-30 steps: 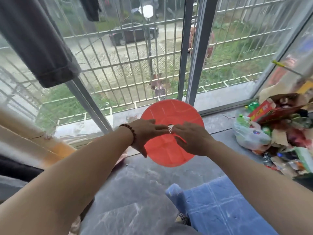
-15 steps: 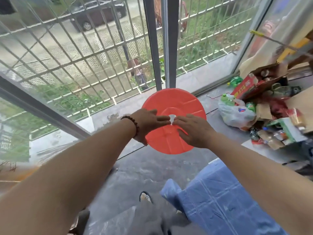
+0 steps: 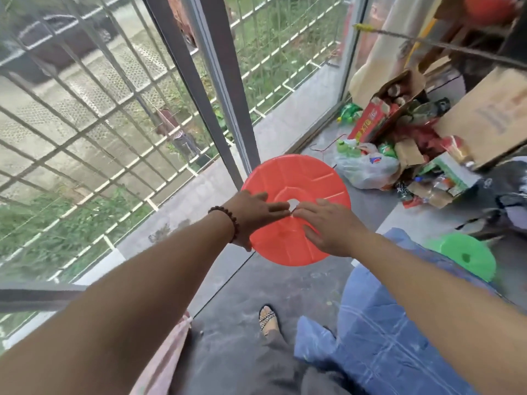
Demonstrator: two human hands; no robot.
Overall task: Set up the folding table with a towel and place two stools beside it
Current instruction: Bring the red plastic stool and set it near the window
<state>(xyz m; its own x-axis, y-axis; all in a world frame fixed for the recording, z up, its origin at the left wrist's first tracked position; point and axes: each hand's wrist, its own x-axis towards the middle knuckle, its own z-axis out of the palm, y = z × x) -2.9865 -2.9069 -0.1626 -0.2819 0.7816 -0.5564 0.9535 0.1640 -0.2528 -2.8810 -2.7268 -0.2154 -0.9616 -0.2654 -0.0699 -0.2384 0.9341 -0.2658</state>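
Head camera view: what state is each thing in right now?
Red stool: seat up, both hands on it.
Left hand: fingers straight, flat on the seat.
Right hand: fingers straight, flat on the seat.
Green stool: untouched, beyond the towel.
Blue towel: spread out, wrinkled.
Plastic bag: full, lying on the floor.
Red carton: open, tipped over.

The person wears a dark bead bracelet (image 3: 234,228) and a strappy sandal (image 3: 268,319).

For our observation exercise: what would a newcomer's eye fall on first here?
The round red stool seat at centre, with the left hand and right hand laid flat beside its middle hole. At right, a green stool stands past the blue cloth, with a litter heap behind.
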